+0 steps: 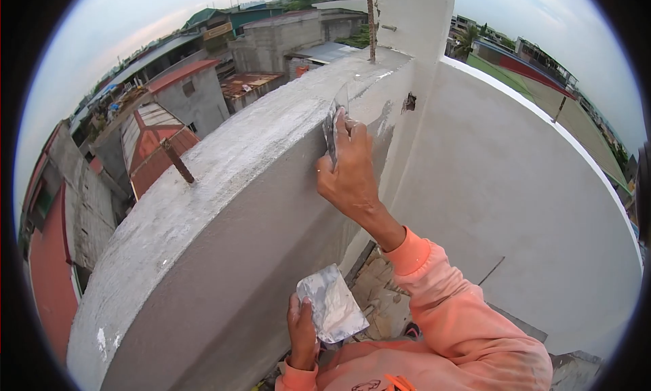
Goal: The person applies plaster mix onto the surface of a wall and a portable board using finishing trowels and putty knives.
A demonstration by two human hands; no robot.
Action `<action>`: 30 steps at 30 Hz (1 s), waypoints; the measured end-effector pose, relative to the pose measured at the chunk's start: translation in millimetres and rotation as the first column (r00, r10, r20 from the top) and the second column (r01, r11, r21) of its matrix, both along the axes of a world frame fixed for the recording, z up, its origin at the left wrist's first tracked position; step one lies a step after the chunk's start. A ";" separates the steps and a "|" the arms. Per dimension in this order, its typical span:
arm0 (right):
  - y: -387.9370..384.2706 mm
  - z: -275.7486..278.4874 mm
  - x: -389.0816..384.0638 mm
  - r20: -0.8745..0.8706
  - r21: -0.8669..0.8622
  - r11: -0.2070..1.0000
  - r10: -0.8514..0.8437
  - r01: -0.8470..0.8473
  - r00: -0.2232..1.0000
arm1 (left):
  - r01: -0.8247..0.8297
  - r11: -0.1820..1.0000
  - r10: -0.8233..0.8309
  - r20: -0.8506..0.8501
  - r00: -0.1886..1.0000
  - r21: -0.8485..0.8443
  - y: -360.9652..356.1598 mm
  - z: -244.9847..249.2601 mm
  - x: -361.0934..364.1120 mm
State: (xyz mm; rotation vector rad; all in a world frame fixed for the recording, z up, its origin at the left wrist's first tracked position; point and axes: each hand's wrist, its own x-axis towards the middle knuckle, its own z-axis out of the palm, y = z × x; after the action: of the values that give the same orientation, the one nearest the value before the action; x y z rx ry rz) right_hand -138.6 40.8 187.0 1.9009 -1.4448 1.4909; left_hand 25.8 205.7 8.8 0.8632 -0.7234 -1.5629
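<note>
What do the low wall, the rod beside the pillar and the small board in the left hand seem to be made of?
Wall: likely cement render, matte grey. Rod: probably steel, rough and rust-brown. Board: unclear, perhaps metal or plastic, under whitish smears.

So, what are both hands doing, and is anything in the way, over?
Right hand: flat blade at wall's upper edge. Left hand: gripping smeared plate, held low. Rusty bar upright beyond blade.
</note>
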 end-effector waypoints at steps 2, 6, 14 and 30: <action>15.6 2.6 8.1 -0.021 -0.022 0.997 0.079 -0.079 0.997 | 0.024 1.000 -0.024 -0.018 1.000 0.013 -0.7 4.0 -1.1; 45.2 14.7 -16.4 0.218 0.028 0.973 0.219 -0.230 0.951 | 0.044 0.999 -0.043 -0.043 0.998 0.017 -0.4 5.3 -1.0; -64.6 9.9 -152.3 0.770 0.297 0.922 -0.077 -0.249 0.633 | 0.107 0.994 -0.107 -0.031 0.994 -0.019 -0.7 3.9 11.5; -120.0 106.5 -127.9 0.096 0.526 0.810 0.247 -0.260 0.964 | 0.133 0.990 -0.138 -0.103 0.985 -0.053 -2.5 -8.5 21.9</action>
State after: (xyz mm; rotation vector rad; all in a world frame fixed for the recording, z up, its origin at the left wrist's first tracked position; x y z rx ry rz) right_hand -266.4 -79.1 293.5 2.4975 -1.8219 1.3016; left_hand 47.6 203.3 0.3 0.7034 -0.7513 -1.6930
